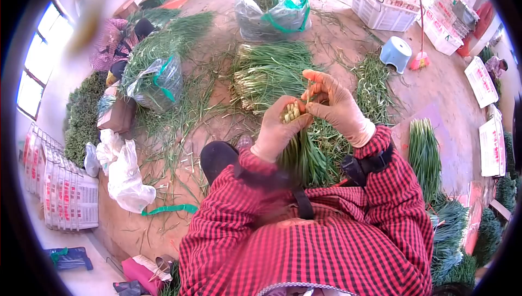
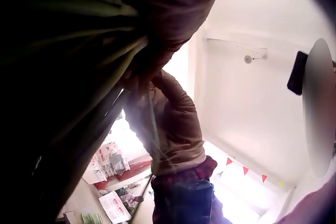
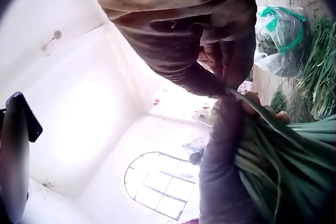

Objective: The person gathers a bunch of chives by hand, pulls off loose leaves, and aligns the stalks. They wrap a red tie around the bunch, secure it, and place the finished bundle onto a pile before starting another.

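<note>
My gloved left hand (image 1: 279, 128) grips a bunch of long green stalks (image 1: 307, 157), its pale cut ends (image 1: 291, 112) showing above the fist and the leaves hanging down. Close beside it, my gloved right hand (image 1: 341, 110) pinches a thin stalk between thumb and finger at the bunch's top. In the right wrist view that stalk (image 3: 262, 112) runs from the right fingertips (image 3: 228, 88) across the bunch. The left wrist view is dark over the bunch, with the right hand (image 2: 168, 124) behind it.
A large pile of green stalks (image 1: 272, 73) lies on the floor ahead, loose leaves around it. A tied bundle (image 1: 425, 157) lies at the right. Beyond are a filled plastic bag (image 1: 272, 21), a blue stool (image 1: 396, 54) and white crates (image 1: 380, 10). Another person (image 1: 109, 45) is at the upper left.
</note>
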`<action>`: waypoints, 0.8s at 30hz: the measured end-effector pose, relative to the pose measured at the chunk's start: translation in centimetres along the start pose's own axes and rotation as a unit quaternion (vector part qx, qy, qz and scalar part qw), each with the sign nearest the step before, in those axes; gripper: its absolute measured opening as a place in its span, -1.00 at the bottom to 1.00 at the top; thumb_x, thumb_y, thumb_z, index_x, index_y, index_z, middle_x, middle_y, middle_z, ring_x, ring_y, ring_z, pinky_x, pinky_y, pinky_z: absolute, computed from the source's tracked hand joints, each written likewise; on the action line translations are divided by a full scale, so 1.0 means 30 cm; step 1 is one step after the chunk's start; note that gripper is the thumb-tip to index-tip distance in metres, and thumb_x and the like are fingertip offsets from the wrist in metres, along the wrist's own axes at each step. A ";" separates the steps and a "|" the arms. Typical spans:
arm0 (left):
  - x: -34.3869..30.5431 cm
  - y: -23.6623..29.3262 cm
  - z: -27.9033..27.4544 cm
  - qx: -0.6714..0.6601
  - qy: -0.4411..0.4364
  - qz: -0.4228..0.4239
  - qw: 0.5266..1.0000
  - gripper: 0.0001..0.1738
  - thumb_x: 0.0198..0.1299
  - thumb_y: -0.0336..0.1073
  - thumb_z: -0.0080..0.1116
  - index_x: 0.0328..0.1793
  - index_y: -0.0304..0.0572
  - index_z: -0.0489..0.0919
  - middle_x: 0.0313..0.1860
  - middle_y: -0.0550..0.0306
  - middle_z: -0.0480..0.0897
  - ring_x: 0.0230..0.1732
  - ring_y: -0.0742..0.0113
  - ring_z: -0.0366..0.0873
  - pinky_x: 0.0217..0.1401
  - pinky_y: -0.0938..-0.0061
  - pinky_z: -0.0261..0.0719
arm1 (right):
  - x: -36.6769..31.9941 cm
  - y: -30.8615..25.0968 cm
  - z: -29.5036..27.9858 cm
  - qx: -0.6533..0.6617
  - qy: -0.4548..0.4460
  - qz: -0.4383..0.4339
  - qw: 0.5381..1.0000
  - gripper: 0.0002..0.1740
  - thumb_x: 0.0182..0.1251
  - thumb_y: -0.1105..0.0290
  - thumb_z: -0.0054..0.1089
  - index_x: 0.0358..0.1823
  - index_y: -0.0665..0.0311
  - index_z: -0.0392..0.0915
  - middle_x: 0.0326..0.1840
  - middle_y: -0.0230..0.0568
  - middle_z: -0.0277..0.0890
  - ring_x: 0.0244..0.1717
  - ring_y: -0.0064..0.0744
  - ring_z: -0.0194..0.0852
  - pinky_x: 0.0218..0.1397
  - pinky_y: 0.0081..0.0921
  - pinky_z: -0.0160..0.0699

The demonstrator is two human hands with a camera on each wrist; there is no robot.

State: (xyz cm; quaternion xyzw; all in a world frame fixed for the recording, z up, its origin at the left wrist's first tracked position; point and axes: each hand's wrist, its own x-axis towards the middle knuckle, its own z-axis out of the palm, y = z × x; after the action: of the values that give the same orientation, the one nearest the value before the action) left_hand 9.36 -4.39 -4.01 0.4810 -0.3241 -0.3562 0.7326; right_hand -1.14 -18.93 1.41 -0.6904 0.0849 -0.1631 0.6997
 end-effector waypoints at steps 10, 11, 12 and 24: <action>-0.025 0.025 -0.001 0.089 0.020 -0.006 0.996 -0.77 0.14 -0.44 0.43 -0.14 -0.23 0.58 -0.29 0.28 0.62 -0.26 0.54 0.58 -0.15 0.62 0.56 | 0.015 -0.021 -0.006 0.046 0.020 0.024 0.998 -0.01 0.07 0.64 0.29 0.56 0.37 -0.03 0.19 -0.21 0.40 -0.20 -0.66 0.43 -0.11 -0.68 0.49; -0.029 0.023 -0.001 0.074 0.021 -0.010 0.997 -0.77 0.14 -0.44 0.43 -0.14 -0.23 0.58 -0.29 0.28 0.62 -0.25 0.54 0.58 -0.15 0.62 0.56 | 0.017 -0.022 -0.003 0.049 0.021 0.028 0.998 -0.01 0.07 0.64 0.29 0.56 0.37 -0.02 0.20 -0.20 0.41 -0.20 -0.66 0.43 -0.13 -0.68 0.50; -0.031 0.023 -0.002 0.059 0.022 -0.013 0.998 -0.77 0.14 -0.44 0.43 -0.14 -0.23 0.58 -0.29 0.28 0.62 -0.25 0.54 0.58 -0.15 0.62 0.56 | 0.019 -0.029 0.000 0.053 0.020 0.026 0.998 -0.02 0.07 0.64 0.28 0.55 0.36 -0.01 0.20 -0.19 0.41 -0.20 -0.65 0.43 -0.14 -0.67 0.51; -0.048 -0.001 -0.076 0.044 0.041 -0.029 0.998 -0.78 0.17 -0.47 0.40 -0.11 -0.22 0.59 -0.29 0.30 0.63 -0.26 0.56 0.60 -0.16 0.65 0.59 | 0.080 -0.119 -0.080 -0.112 0.157 -0.144 0.970 -0.28 0.20 0.54 0.36 0.42 0.21 0.32 0.16 -0.28 0.47 -0.06 -0.57 0.50 0.02 -0.54 0.57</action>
State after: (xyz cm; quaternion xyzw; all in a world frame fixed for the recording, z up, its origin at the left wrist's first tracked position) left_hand 10.44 -2.10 -4.97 0.5357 -0.2953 -0.3428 0.7130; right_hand -0.12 -21.98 5.12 -0.7350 0.1109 -0.3584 0.5648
